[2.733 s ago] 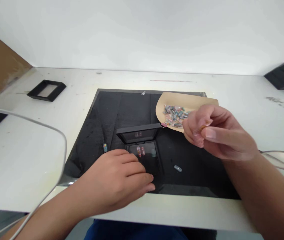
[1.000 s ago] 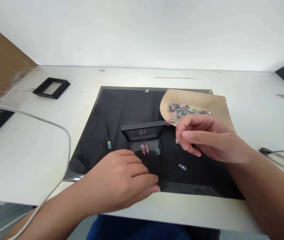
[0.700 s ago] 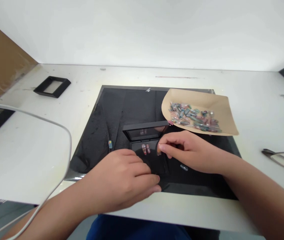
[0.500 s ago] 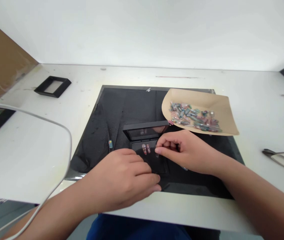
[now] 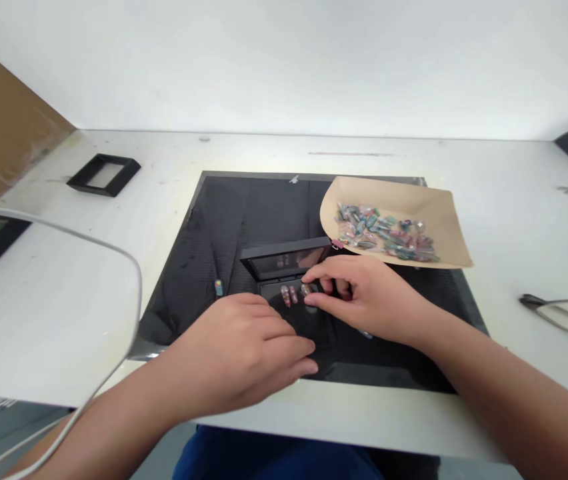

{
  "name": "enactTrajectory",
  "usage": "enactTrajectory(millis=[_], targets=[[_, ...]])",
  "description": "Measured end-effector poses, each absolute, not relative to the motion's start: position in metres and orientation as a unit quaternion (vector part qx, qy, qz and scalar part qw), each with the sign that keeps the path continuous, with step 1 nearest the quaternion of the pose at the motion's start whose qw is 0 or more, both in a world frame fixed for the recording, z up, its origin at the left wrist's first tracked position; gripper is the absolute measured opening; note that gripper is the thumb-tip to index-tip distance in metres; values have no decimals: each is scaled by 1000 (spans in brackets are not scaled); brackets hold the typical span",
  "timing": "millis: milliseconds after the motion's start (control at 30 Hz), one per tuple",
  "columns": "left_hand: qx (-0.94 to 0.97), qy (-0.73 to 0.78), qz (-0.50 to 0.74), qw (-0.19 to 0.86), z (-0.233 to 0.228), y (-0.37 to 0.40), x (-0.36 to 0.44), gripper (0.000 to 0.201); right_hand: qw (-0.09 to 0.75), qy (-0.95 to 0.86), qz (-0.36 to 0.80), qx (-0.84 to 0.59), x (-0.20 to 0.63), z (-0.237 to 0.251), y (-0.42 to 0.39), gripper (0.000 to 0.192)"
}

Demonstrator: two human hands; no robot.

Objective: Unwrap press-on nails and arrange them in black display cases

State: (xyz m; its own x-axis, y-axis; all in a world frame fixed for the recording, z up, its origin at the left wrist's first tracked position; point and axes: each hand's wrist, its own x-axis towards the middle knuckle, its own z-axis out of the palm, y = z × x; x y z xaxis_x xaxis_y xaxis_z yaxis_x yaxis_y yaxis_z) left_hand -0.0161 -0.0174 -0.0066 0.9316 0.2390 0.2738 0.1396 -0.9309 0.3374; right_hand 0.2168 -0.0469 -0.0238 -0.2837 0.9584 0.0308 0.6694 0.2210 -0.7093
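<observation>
A black hinged box (image 5: 321, 327) with a windowed lid (image 5: 284, 257) tilted up lies between my hands. Two patterned false nails (image 5: 289, 295) stand side by side inside it. My right hand (image 5: 364, 293) has thumb and forefinger closed around another glossy false nail (image 5: 307, 289), just right of that pair. My left hand (image 5: 249, 350) is palm down with bent fingers over the box's near left side, gripping it there; the fingertips are partly hidden. One blue and yellow false nail (image 5: 219, 288) lies on the black mat (image 5: 244, 207), left of the box.
A tan paper tray (image 5: 444, 207) with several false nails in clear wrap stands at the mat's back right. Black frames (image 5: 104, 175) sit on the left of the white table. Glasses (image 5: 564, 315) lie at the right. A white cable (image 5: 139, 280) crosses the left side.
My right thumb and forefinger have parted slightly, and the false nail between them now shows in the box. My left hand has hardly moved. The view has shifted a little.
</observation>
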Motion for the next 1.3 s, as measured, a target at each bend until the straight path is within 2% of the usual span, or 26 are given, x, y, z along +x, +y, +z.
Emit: enactTrajectory(millis=[267, 533, 600, 667, 867, 1133, 1300], targets=[[969, 102, 163, 155, -5, -19, -16, 17, 213, -734, 346, -544, 226, -23, -47, 30], [969, 102, 162, 156, -4, -19, -16, 18, 210, -767, 303, -524, 221, -20, -47, 24], [969, 103, 160, 156, -4, -19, -16, 18, 214, -766, 296, -530, 216, -19, -49, 15], [969, 104, 159, 156, -4, -19, -16, 19, 222, -756, 312, -531, 212, -19, -50, 4], [969, 102, 158, 158, -4, -19, -16, 19, 304, -712, 388, -500, 211, -14, -52, 15], [971, 106, 152, 149, -3, -20, -16, 19, 232, -803, 220, -502, 217, -19, -53, 20], [973, 101, 152, 140, -3, -19, -16, 21, 181, -806, 214, -521, 216, -17, -53, 25]])
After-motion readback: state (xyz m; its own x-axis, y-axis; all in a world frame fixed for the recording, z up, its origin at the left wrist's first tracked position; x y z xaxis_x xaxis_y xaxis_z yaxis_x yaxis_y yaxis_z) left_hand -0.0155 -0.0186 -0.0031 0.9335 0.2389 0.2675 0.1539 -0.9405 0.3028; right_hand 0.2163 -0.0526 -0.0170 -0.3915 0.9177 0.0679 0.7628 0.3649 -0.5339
